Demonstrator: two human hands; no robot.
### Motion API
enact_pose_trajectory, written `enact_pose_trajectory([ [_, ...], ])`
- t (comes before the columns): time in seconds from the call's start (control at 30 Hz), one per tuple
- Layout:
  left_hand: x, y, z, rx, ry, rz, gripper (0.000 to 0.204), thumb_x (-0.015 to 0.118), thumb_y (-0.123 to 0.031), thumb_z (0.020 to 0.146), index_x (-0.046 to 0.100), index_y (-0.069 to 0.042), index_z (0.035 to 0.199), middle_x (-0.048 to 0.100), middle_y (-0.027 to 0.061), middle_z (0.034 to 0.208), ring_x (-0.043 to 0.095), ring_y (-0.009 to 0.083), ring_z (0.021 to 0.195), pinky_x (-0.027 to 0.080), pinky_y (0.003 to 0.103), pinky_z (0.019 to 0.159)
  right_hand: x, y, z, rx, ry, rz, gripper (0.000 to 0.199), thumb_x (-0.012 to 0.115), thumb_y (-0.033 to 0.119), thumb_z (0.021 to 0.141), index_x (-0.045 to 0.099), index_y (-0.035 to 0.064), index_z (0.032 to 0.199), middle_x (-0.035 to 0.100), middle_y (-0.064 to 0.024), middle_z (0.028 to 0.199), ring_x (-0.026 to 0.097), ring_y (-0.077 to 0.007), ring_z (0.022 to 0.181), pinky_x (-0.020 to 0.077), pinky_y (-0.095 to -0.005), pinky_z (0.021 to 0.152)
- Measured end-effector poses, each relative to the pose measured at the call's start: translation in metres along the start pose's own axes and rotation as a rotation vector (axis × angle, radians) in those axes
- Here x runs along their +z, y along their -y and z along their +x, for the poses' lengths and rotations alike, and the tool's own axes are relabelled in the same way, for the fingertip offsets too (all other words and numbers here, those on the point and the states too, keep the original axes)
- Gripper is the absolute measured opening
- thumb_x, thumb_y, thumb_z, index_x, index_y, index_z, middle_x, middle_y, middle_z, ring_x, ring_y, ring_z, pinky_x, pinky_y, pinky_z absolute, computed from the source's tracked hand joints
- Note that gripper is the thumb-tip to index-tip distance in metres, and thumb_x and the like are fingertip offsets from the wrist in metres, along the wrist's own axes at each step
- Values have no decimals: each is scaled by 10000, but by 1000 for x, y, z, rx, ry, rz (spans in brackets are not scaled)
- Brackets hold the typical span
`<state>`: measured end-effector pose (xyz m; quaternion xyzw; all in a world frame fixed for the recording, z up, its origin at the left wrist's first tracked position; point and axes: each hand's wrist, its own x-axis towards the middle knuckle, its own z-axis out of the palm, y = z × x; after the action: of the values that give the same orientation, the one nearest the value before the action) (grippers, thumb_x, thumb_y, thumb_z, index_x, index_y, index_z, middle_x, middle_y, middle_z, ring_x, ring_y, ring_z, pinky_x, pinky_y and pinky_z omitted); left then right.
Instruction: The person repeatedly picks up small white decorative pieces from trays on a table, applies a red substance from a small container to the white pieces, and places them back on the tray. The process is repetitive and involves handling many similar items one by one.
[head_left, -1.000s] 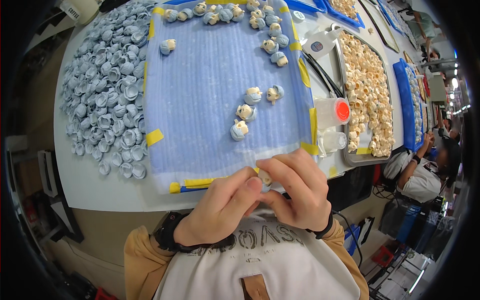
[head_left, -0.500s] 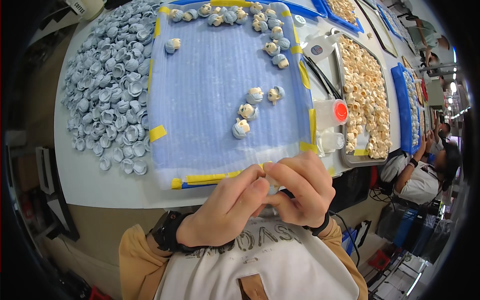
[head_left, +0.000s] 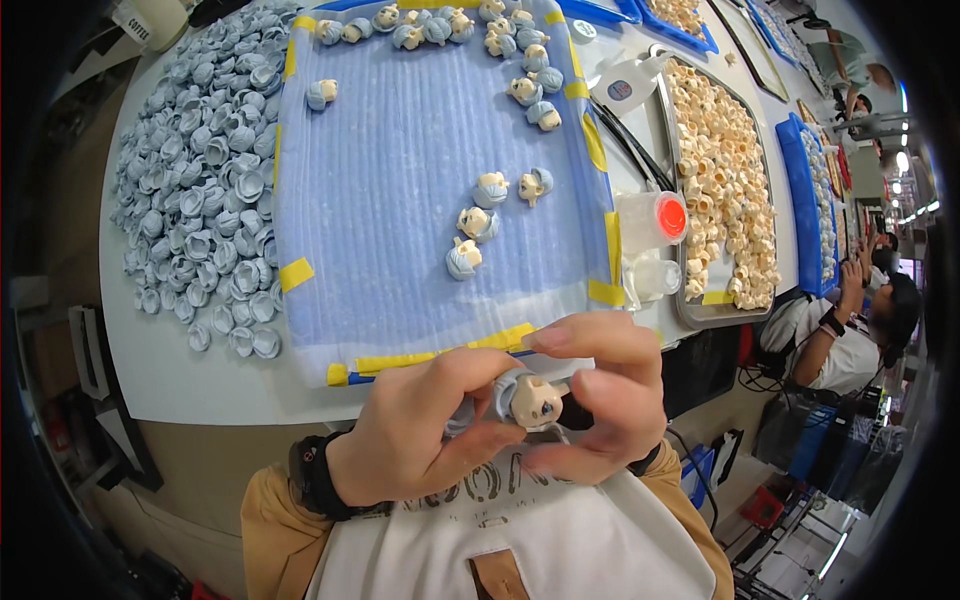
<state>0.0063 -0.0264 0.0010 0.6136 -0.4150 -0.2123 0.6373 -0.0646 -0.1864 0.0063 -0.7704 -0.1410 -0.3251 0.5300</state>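
Your white table (head_left: 170, 370) carries the biggest spread: a blue foam mat (head_left: 400, 200) edged with yellow tape, filling the middle. At nine o'clock of it lies a heap of blue-grey hair caps (head_left: 200, 170); at three o'clock sits a metal tray (head_left: 690, 315) heaped with cream doll heads (head_left: 720, 170). On the mat itself, near its centre, lie a few finished heads with caps on (head_left: 490, 220), and a row more along its twelve o'clock edge. A small clear jar with an orange lid (head_left: 655, 218) stands just beside the mat's right edge.

Below the mat, close to your chest, your left hand (head_left: 410, 440) and right hand (head_left: 610, 400) meet around one small doll head (head_left: 532, 400) — face toward you, blue-grey cap on its nine o'clock side. Your left fingers close on the cap side; your right fingers pinch it from twelve and five o'clock.
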Motion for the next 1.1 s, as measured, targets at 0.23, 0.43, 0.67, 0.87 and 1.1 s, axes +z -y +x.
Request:
enact_pose_trajectory([
  [0.23, 1, 1, 2, 143, -13, 318, 367, 705, -103, 722, 522, 21, 1015, 571, 91, 751, 541, 205, 560, 445, 293, 491, -18, 2, 1, 399, 312, 213, 518, 591, 336, 844, 522, -57, 1175, 597, -168, 1048, 594, -265, 902, 469, -334, 763],
  [0.43, -6, -10, 3, 248, 71, 659, 356, 703, -108, 713, 526, 46, 979, 574, 93, 748, 520, 159, 537, 422, 277, 454, -15, 15, -10, 706, 232, 432, 457, 607, 255, 844, 529, -33, 1190, 604, -163, 1099, 608, -260, 959, 472, -312, 817],
  [0.67, -6, -7, -1, 249, 44, 538, 335, 704, -139, 731, 530, 26, 965, 568, 80, 749, 514, 156, 531, 413, 283, 450, -18, 11, -5, 513, 333, 308, 527, 645, 307, 790, 539, -42, 1170, 606, -159, 1097, 616, -267, 952, 478, -318, 798],
  [0.87, -3, 1, -5, 143, 0, 312, 351, 687, -191, 771, 492, 5, 986, 541, 67, 707, 527, 189, 546, 416, 291, 468, -11, 15, 3, 116, 150, -195, 525, 750, 297, 667, 601, -11, 1065, 607, -115, 873, 582, -222, 732, 459, -300, 614],
  [1.1, -7, -4, -7, -8, 160, 188, 328, 614, -272, 837, 489, -5, 981, 518, 64, 650, 551, 206, 551, 424, 291, 478, -15, 16, 3, 36, 254, -145, 389, 774, 122, 621, 632, -15, 957, 573, -44, 710, 484, -152, 500, 368, -253, 428],
])
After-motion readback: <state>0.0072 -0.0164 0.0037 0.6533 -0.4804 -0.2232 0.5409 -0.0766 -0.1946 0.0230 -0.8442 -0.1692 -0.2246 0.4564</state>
